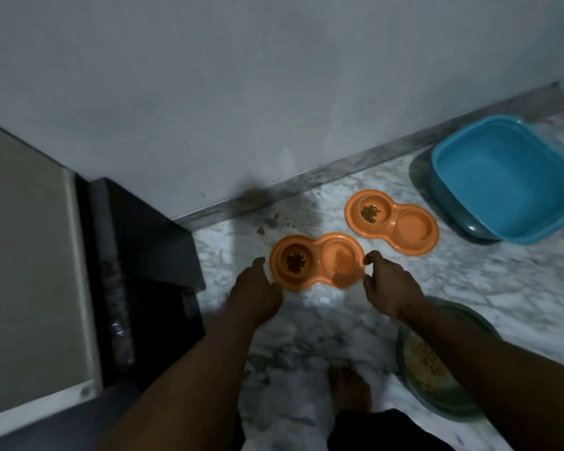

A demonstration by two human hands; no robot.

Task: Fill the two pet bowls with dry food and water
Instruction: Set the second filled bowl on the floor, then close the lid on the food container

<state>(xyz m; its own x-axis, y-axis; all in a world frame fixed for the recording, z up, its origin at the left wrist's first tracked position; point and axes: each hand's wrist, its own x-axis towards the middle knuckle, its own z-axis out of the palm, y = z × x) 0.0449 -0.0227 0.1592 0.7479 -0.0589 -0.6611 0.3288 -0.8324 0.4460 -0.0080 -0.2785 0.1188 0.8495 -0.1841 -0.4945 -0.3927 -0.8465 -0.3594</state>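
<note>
Two bare hands, left hand (258, 289) and right hand (393, 284), each grip apart, flank the near orange double bowl (318, 260) on the marble floor (485, 288); a second orange bowl (392, 221), blue tub (508, 177) and green dish (437, 362) crowd the right.

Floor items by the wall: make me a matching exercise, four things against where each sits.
Things:
1. near orange double bowl
2. far orange double bowl
3. blue tub
4. green dish

Places:
A. partly under the right forearm
B. against the skirting at far right
C. between the two hands
D. between the near bowl and the tub

Pairs: 1-C, 2-D, 3-B, 4-A
</note>
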